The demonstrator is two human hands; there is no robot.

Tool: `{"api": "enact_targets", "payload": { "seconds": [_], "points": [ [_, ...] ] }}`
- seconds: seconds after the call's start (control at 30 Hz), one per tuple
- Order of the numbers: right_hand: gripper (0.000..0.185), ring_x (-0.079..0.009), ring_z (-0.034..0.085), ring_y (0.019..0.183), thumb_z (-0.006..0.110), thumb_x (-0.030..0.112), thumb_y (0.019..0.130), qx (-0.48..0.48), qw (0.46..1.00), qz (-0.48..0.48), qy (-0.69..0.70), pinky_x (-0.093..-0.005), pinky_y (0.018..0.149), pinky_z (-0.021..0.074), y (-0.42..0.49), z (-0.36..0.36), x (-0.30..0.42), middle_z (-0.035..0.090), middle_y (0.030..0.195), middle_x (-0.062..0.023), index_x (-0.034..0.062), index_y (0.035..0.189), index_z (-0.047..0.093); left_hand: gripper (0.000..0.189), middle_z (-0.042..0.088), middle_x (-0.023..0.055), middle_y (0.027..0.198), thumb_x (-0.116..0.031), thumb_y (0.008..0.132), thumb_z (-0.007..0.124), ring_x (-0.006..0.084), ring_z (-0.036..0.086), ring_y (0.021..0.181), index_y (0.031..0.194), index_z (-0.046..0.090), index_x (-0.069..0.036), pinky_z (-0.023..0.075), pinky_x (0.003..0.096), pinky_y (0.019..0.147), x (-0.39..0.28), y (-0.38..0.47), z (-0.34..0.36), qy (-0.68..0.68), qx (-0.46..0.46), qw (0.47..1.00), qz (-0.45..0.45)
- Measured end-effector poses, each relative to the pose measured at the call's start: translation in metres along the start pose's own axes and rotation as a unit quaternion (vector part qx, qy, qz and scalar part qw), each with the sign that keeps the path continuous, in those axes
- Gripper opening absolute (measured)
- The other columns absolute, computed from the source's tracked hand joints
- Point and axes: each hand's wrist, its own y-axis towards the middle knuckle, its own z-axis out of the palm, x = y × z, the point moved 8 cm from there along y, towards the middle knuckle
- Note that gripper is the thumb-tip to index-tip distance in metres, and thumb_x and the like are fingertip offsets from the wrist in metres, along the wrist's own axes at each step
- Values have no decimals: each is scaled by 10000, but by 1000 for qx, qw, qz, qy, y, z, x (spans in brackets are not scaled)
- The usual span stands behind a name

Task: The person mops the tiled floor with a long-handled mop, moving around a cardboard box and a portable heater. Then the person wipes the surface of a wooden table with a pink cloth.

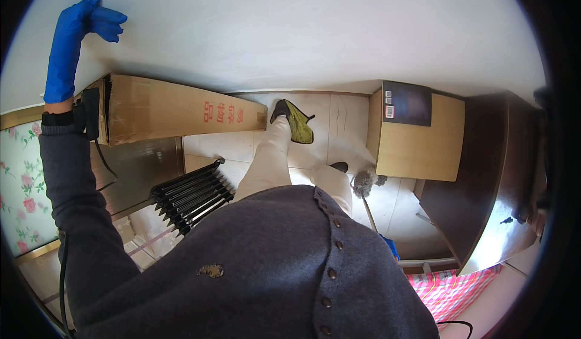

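My left hand (88,23), in a blue glove, is raised against the white wall (290,30) at the upper left. Its fingers are bent and slightly apart, with nothing seen in them. A black box-shaped device (91,112) with a cable sits at that wrist. At the lower right, my right hand (390,247), also gloved in blue, is mostly hidden behind my dark cardigan. It appears to grip the thin handle (370,215) of a duster. The duster's fluffy grey head (364,183) rests low, beside a cardboard box (420,150).
A tall carton (177,105) with red printing leans along the wall at left. Below it stands a black finned radiator (193,196). A dark flat box (407,105) lies on the cardboard box. Dark wooden furniture (481,171) fills the right. My green-and-black shoe (297,121) is on the tiled floor (345,130).
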Motion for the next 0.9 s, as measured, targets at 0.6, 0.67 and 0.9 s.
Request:
{"api": "enact_targets", "payload": {
  "seconds": [0.6, 0.67, 0.9],
  "points": [
    [416, -153, 390, 329, 511, 509, 828, 27, 996, -57, -58, -304, 321, 311, -25, -12, 37, 510, 493, -91, 165, 1024, 638, 424, 667, 144, 785, -260, 950, 352, 218, 640, 685, 840, 645, 25, 473, 292, 778, -2, -2, 0, -8, -37, 999, -18],
    [418, -153, 386, 327, 512, 512, 827, 29, 997, -58, -50, -302, 321, 309, -26, -9, 37, 510, 493, -89, 169, 1031, 637, 404, 665, 130, 773, -265, 947, 365, 203, 634, 701, 868, 643, 18, 464, 282, 787, 6, -3, -6, -9, -53, 998, -31],
    [422, -154, 391, 333, 511, 515, 828, 11, 994, -46, -99, -309, 339, 324, -21, -14, 36, 509, 492, -83, 170, 1033, 639, 379, 652, 99, 771, -292, 943, 390, 162, 606, 752, 922, 632, -1, 438, 269, 812, 24, -4, -15, -19, -63, 998, -26]
  ]
}}
